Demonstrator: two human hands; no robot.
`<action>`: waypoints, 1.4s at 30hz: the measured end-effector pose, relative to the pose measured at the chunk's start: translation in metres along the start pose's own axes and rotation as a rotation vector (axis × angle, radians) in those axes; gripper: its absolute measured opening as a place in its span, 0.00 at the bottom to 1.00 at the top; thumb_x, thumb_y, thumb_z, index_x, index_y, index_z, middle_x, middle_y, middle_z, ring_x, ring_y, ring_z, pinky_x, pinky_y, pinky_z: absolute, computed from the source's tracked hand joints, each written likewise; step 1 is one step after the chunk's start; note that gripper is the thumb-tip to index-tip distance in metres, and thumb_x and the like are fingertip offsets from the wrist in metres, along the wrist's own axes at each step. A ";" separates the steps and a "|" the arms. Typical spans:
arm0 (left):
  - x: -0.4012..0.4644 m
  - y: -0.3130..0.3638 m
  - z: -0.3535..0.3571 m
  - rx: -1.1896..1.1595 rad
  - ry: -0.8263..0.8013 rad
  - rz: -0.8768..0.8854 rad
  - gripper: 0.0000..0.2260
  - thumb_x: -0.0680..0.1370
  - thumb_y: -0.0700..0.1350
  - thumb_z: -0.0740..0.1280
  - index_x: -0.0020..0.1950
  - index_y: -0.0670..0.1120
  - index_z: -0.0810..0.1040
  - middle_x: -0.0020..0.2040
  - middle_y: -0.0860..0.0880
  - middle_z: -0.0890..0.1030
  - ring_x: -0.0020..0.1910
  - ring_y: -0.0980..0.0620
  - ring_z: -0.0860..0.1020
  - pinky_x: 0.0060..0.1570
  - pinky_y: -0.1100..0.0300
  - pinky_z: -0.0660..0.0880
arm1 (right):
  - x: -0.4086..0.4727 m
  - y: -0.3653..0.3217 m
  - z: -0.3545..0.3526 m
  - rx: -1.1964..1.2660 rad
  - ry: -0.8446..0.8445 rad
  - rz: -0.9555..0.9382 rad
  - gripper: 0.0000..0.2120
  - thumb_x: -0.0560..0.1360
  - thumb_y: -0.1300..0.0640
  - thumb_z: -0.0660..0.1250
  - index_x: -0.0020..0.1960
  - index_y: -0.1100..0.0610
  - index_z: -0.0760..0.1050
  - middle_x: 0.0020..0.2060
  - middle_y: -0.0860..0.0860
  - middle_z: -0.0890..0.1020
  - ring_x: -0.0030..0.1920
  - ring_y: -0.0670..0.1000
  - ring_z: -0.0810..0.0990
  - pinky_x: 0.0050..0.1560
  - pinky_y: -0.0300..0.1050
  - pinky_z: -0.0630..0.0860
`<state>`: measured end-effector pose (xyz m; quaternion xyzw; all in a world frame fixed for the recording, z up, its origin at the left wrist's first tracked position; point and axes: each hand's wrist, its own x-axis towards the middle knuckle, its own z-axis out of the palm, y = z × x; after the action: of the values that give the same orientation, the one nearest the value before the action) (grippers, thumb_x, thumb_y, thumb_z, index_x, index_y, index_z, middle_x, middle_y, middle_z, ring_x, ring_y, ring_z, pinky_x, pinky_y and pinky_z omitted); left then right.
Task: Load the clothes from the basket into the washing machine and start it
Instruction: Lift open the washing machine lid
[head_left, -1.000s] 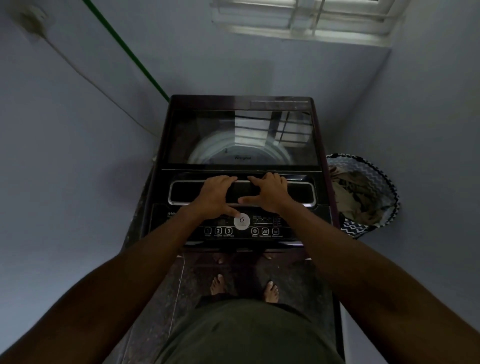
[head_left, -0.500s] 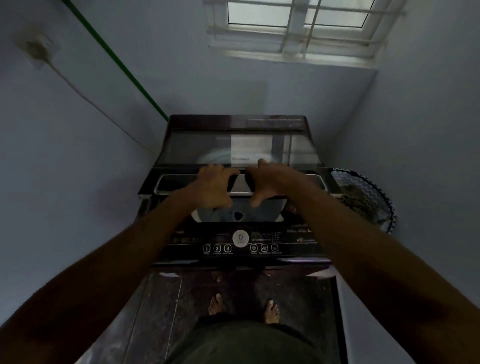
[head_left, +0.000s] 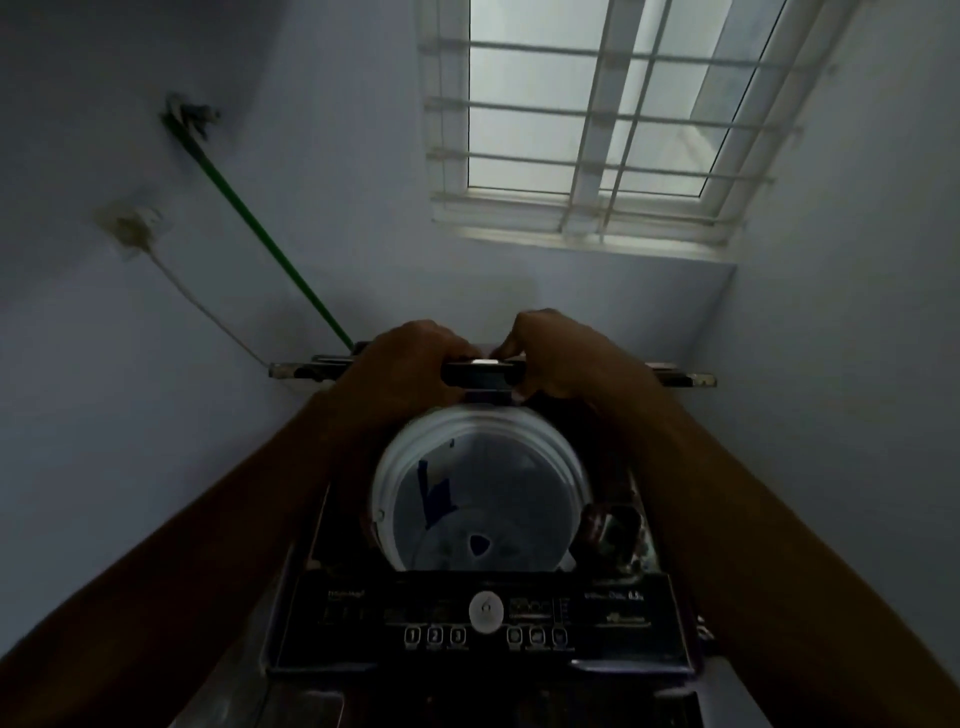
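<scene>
Head view: both hands (head_left: 488, 358) grip the raised lid (head_left: 480, 375) before a barred window (head_left: 597, 130).

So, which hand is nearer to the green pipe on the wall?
Left. The left hand grips the lid just beside the green pipe's lower end; the right hand is farther right.

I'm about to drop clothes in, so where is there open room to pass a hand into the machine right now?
The drum opening, ringed by its white rim, lies open between both forearms, bordered in front by the control panel and behind by the raised lid. It is crowded at the lid's edge, where the left hand and right hand keep their grip.
</scene>
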<state>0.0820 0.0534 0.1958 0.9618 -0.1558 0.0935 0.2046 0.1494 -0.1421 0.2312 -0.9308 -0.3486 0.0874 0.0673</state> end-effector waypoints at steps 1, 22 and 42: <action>0.005 -0.005 -0.003 -0.005 0.048 0.012 0.17 0.71 0.60 0.66 0.55 0.55 0.83 0.47 0.52 0.84 0.44 0.55 0.80 0.45 0.53 0.78 | 0.002 -0.001 -0.006 0.001 0.046 -0.014 0.23 0.66 0.59 0.75 0.61 0.51 0.80 0.52 0.56 0.82 0.53 0.56 0.80 0.52 0.53 0.79; 0.129 -0.050 -0.031 0.396 0.179 -0.026 0.31 0.68 0.66 0.68 0.65 0.51 0.70 0.59 0.49 0.73 0.58 0.47 0.70 0.57 0.51 0.63 | 0.099 0.029 -0.030 -0.245 0.377 0.078 0.47 0.68 0.46 0.70 0.78 0.53 0.48 0.73 0.56 0.61 0.72 0.59 0.60 0.70 0.62 0.57; 0.206 -0.097 -0.013 0.270 0.386 -0.017 0.25 0.79 0.57 0.51 0.69 0.45 0.71 0.63 0.47 0.77 0.62 0.45 0.74 0.66 0.51 0.62 | 0.187 0.069 -0.053 -0.139 0.300 0.054 0.48 0.70 0.54 0.70 0.79 0.51 0.41 0.75 0.57 0.57 0.74 0.62 0.53 0.72 0.66 0.44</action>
<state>0.3057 0.0896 0.2223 0.9461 -0.0918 0.2938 0.1009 0.3431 -0.0739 0.2484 -0.9448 -0.3148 -0.0750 0.0517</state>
